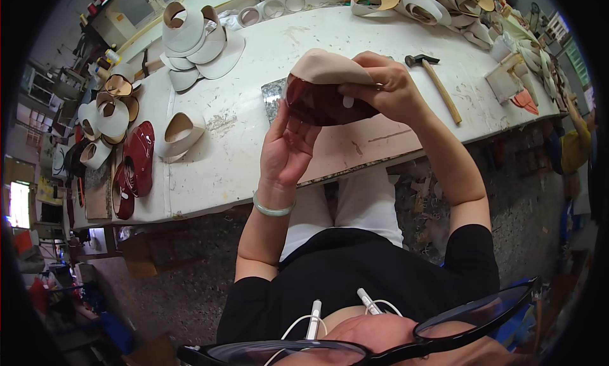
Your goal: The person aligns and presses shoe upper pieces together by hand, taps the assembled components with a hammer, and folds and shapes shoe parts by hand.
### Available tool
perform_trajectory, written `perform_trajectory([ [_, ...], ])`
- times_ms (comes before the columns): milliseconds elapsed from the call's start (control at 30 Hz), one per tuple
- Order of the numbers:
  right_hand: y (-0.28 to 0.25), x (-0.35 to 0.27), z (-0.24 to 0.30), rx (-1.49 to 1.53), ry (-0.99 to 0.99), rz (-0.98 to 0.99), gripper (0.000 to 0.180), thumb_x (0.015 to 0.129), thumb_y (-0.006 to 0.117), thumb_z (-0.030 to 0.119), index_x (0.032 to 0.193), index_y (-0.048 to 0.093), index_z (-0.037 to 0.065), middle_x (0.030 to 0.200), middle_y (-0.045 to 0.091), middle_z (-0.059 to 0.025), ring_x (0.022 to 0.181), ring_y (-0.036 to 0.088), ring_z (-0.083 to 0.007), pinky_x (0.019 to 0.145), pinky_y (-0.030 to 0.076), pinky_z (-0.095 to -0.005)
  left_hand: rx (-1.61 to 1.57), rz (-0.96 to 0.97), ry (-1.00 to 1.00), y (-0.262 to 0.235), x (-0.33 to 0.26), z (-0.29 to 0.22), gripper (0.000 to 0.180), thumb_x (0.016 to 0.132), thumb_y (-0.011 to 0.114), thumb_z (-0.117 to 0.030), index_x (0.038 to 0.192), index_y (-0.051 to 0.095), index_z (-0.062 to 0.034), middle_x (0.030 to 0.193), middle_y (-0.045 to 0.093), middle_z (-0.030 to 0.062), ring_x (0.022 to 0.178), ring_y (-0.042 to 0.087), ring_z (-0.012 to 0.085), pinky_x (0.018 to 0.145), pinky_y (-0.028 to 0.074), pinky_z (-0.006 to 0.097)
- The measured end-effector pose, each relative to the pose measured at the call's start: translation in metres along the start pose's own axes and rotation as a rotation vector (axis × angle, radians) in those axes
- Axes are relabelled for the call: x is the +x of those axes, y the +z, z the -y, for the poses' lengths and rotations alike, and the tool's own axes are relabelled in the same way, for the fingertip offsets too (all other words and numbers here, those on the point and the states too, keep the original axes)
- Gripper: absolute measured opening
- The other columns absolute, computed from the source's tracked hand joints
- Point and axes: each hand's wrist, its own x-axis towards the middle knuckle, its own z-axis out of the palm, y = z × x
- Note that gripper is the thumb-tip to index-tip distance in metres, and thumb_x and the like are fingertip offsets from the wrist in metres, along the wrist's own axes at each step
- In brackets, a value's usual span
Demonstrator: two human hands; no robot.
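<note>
A shoe upper, dark red and glossy with a beige lining folded over its top, is held in the air above the near edge of the white bench, between both hands. The right hand comes over from the right and grips the top and right side of the upper, fingers curled around the beige lining, thumb against the red side. The left hand is below it, palm up, its fingers reaching up and touching the lower left edge of the red part; a pale green bangle sits on that wrist.

Just behind the upper, a grey stone slab lies on the bench, partly hidden. To the right, well apart from the hands, a hammer with a wooden handle lies flat. On the left of the bench are more red uppers, with a white upper beside them and a stack of white pieces farther back. More pale pieces are piled along the far edge.
</note>
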Motion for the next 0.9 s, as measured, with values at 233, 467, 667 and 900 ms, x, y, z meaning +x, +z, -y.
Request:
perform_trajectory([
  [233, -0.028, 0.003, 0.003, 0.565, 0.446, 0.653, 0.015, 0.077, 0.071, 0.004, 0.090, 0.071, -0.002, 0.077, 0.069, -0.0039, 0.069, 0.061, -0.0071, 0.064, 0.048, -0.0225, 0.800, 0.108, -0.121, -0.034, 0.007, -0.040, 0.044, 0.098, 0.048, -0.040, 0.109, 0.062, 0.0001, 0.094, 0.069, 0.0079, 0.091, 0.066, 0.0161, 0.088, 0.050, 0.031],
  [467, -0.033, 0.012, 0.011, 0.431, 0.488, 0.834, 0.019, 0.075, 0.072, 0.001, 0.093, 0.069, -0.004, 0.079, 0.069, -0.0037, 0.073, 0.062, -0.0086, 0.070, 0.050, -0.0237, 1.644, 0.717, 0.384, 0.039, 0.024, -0.044, 0.066, 0.096, 0.038, -0.057, 0.115, 0.057, 0.0029, 0.115, 0.058, 0.0140, 0.116, 0.049, 0.0224, 0.101, 0.034, 0.035],
  [667, -0.036, -0.006, -0.021, -0.367, -0.101, 0.427, 0.014, 0.073, 0.068, 0.002, 0.087, 0.068, 0.003, 0.082, 0.063, -0.0029, 0.085, 0.058, -0.0177, 0.083, 0.043, -0.0318, 2.054, 0.985, 0.348, 0.055, 0.060, -0.033, 0.038, 0.071, 0.081, -0.020, 0.094, 0.055, -0.0049, 0.086, 0.058, 0.0056, 0.077, 0.060, 0.0170, 0.067, 0.046, 0.029],
  [900, 0.038, -0.091, -0.076, -0.738, -0.239, 0.406, 0.013, 0.071, 0.065, 0.011, 0.084, 0.065, 0.014, 0.083, 0.057, -0.0003, 0.093, 0.053, -0.0176, 0.081, 0.040, -0.0332, 2.650, 1.301, 0.787, -0.031, 0.056, 0.011, 0.004, 0.075, 0.055, -0.007, 0.072, 0.054, -0.0100, 0.072, 0.052, 0.0034, 0.066, 0.057, 0.0198, 0.065, 0.043, 0.032],
])
